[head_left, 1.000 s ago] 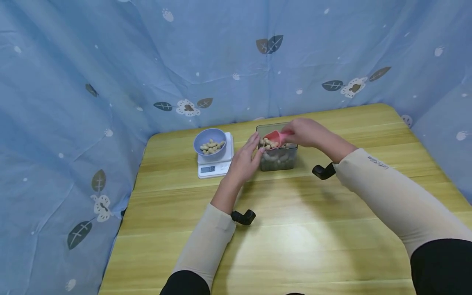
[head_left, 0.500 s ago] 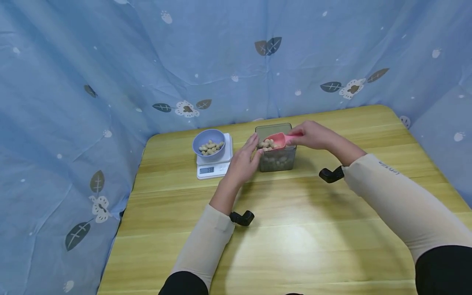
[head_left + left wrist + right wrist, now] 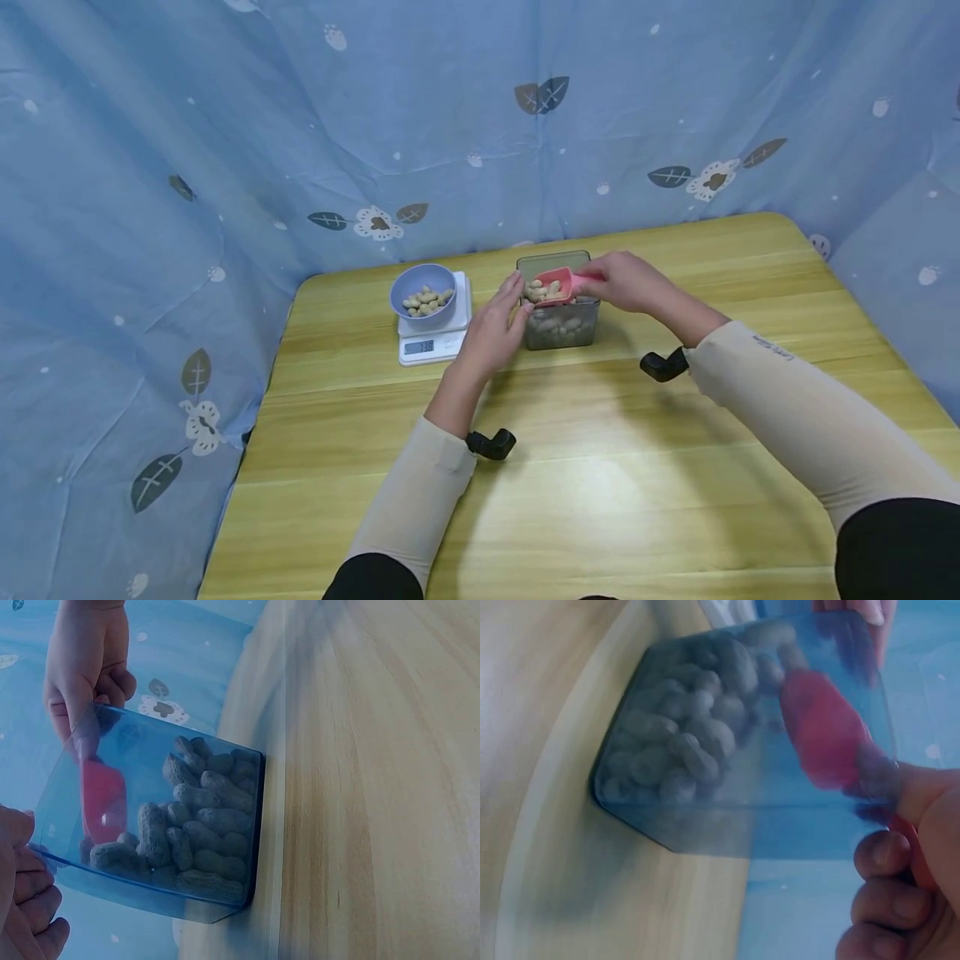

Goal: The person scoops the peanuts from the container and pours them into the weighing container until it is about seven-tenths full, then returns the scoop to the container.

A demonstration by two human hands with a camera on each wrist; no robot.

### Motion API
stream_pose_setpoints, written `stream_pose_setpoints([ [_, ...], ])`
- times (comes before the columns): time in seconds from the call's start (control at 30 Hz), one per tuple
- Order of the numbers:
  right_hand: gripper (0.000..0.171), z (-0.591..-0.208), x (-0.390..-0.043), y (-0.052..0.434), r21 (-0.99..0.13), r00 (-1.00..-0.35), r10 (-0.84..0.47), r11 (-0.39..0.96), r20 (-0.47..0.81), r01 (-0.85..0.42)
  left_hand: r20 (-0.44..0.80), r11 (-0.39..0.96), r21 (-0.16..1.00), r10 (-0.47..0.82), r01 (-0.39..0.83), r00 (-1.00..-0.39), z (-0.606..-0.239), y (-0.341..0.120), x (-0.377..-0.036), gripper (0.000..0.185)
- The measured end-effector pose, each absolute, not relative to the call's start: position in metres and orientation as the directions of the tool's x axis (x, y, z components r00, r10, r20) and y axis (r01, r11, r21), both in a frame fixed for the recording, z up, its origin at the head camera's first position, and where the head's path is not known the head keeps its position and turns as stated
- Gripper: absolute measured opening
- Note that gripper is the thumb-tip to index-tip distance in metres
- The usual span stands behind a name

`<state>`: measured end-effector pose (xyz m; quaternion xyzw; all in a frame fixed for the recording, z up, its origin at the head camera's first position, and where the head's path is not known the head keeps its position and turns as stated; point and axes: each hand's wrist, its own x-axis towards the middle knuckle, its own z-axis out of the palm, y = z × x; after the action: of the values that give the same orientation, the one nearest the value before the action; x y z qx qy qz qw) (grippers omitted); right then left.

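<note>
A see-through grey box point(image 3: 561, 332) holds unshelled peanuts point(image 3: 206, 817) and stands toward the back of the table. My right hand point(image 3: 628, 279) grips the handle of a red scoop point(image 3: 564, 281), whose bowl is inside the box near its top. Several peanuts point(image 3: 543, 291) lie in the scoop's bowl. Through the box wall, the right wrist view also shows the scoop point(image 3: 825, 731) and my curled fingers point(image 3: 892, 900). My left hand point(image 3: 491, 329) rests at the box's left side, fingers extended along the rim and thumb at the front corner.
Left of the box is a white kitchen scale point(image 3: 450, 342) with a lit display. A lavender bowl point(image 3: 405, 312) with several peanuts sits on it. The wooden table point(image 3: 570, 500) ends at a blue patterned curtain point(image 3: 480, 125) behind.
My right hand shifted right with the scoop, then came back left and slightly down. The scoop's bowl stayed in the box with peanuts in it. My left hand stayed at the box.
</note>
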<state>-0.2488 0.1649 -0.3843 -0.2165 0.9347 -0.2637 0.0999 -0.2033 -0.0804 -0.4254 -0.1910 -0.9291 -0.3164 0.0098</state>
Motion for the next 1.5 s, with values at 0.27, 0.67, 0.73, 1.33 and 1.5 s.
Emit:
stream_pose_setpoints([
  [0.27,0.033,-0.381,-0.251,0.178,-0.610,-0.872,-0.478,0.724,-0.108,-0.321,0.134,0.710,0.607,0.351,0.357,-0.927,-0.426,-0.081,-0.202,0.056],
  [0.67,0.038,-0.383,-0.248,0.183,-0.639,-0.879,-0.468,0.704,-0.089,-0.310,0.113,0.722,0.604,0.340,0.337,-0.933,-0.426,-0.080,-0.201,0.058],
  [0.73,0.040,-0.383,-0.248,0.184,-0.645,-0.879,-0.468,0.701,-0.094,-0.305,0.114,0.722,0.603,0.342,0.339,-0.933,-0.426,-0.080,-0.201,0.057],
  [1.33,0.041,-0.386,-0.244,0.184,-0.716,-0.893,-0.439,0.655,-0.102,-0.240,0.134,0.765,0.520,0.367,0.380,-0.921,-0.424,-0.081,-0.203,0.055],
  [1.5,0.037,-0.388,-0.244,0.174,-0.690,-0.885,-0.458,0.667,-0.083,-0.280,0.123,0.772,0.504,0.379,0.387,-0.917,-0.422,-0.080,-0.203,0.054],
])
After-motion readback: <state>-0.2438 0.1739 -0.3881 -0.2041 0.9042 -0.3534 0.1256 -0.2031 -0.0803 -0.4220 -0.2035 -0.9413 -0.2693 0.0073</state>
